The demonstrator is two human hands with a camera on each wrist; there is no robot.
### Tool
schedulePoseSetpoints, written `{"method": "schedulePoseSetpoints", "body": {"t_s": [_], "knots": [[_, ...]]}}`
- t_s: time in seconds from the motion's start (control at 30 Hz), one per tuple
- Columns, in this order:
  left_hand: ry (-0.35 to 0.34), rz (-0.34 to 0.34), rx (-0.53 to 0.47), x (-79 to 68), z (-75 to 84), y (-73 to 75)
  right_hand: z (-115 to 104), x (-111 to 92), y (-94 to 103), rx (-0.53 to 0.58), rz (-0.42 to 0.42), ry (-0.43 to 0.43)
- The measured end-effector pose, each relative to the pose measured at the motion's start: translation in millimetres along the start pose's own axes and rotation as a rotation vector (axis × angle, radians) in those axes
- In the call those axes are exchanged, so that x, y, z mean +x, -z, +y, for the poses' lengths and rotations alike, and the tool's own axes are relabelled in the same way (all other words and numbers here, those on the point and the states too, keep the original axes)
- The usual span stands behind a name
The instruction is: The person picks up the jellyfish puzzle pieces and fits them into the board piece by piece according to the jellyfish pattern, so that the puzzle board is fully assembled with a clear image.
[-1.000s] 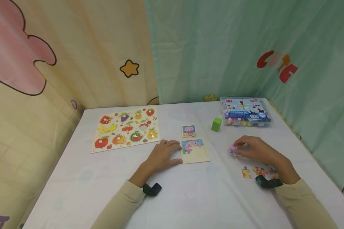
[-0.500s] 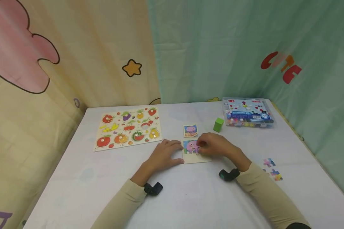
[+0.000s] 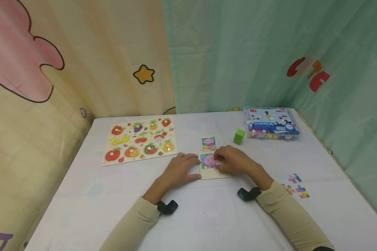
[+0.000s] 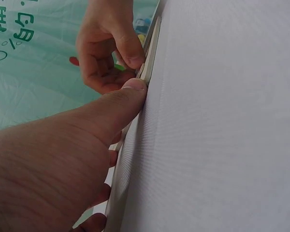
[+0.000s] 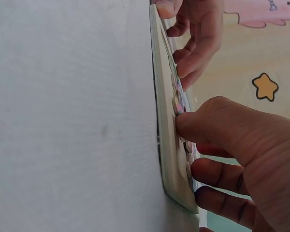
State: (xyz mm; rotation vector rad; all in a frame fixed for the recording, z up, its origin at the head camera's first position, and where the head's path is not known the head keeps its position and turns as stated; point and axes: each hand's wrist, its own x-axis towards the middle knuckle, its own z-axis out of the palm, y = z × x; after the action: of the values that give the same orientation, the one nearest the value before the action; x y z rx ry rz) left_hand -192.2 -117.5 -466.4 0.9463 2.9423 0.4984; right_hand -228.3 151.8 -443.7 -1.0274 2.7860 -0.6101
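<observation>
My left hand [image 3: 179,170] holds the left edge of a small jigsaw board [image 3: 208,175], its thumb at the near corner and its fingertips farther up. The upper part of the board carries pieces of a pink cartoon animal; its lower strip is bare pale wood. My right hand [image 3: 234,160] is over the board's right half, where thumb and fingers pinch a pink jigsaw piece [image 3: 215,167], mostly hidden by the fingers. In the right wrist view, the right thumb [image 5: 186,124] is down at the board's surface beside raised pieces.
Several loose jigsaw pieces [image 3: 294,178] lie at the right. A small picture card [image 3: 208,143] is just behind the board, with a green block [image 3: 238,136] to its right. A fruit puzzle board [image 3: 138,141] lies back left; a clear plastic box [image 3: 271,123] sits back right.
My right hand has carried the pink piece leftward from beside the loose pieces onto the board. Over the last half second it has shifted only slightly. The left hand stays at the board's edge.
</observation>
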Motion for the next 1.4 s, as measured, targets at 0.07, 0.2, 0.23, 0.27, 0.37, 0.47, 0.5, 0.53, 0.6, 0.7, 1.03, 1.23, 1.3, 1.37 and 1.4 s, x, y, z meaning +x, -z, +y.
{"method": "schedulePoseSetpoints", "body": {"t_s": [0.07,0.2,0.23,0.27,0.37,0.47,0.5,0.53,0.6,0.7,1.03,1.23,1.3,1.37,1.4], "knots": [[-0.003,0.003,0.001,0.0,-0.2,-0.3,-0.8,-0.3,-0.7,-0.002,-0.004,-0.012],[-0.005,0.004,-0.005,-0.1,-1.0,-1.5,-0.8,0.1,-2.1,0.003,-0.017,-0.020],[-0.005,0.004,-0.005,-0.1,-1.1,-1.6,-0.9,0.1,-2.2,0.003,-0.021,-0.021],[-0.005,0.002,-0.002,0.0,-1.3,-1.8,-0.9,0.2,-2.2,0.005,-0.021,-0.018],[-0.006,0.001,0.003,0.3,-1.5,-1.6,-0.5,-0.3,-2.0,0.001,-0.015,0.000],[-0.007,0.004,0.005,0.1,-1.7,-1.7,0.3,-0.9,-2.2,-0.005,-0.003,0.017],[-0.006,0.004,0.004,0.1,-1.8,-1.8,0.6,-1.3,-2.4,-0.006,0.000,0.022],[-0.006,0.006,0.003,0.1,-1.7,-1.8,0.9,-1.4,-2.3,-0.005,0.003,0.024],[-0.006,0.007,0.002,0.1,-1.7,-2.0,1.5,-1.8,-2.2,0.002,0.006,0.024],[-0.006,0.007,0.000,0.0,-1.6,-1.7,2.4,-2.4,-2.3,0.027,0.011,0.027],[-0.004,0.007,-0.007,-0.3,-1.7,-1.4,7.4,-3.9,-3.3,0.077,0.026,0.072],[-0.007,0.009,-0.007,-0.1,-2.1,-1.4,10.0,-3.4,-2.0,0.092,0.004,0.067],[-0.008,0.010,-0.013,-0.3,-1.8,-1.2,10.2,-3.7,-0.9,0.108,0.000,0.069],[-0.007,0.011,-0.018,-0.5,-1.4,-0.9,10.2,-4.1,0.6,0.124,-0.003,0.071],[-0.006,0.012,-0.020,-0.6,-1.2,-0.9,10.3,-4.2,1.2,0.130,-0.008,0.066]]}}
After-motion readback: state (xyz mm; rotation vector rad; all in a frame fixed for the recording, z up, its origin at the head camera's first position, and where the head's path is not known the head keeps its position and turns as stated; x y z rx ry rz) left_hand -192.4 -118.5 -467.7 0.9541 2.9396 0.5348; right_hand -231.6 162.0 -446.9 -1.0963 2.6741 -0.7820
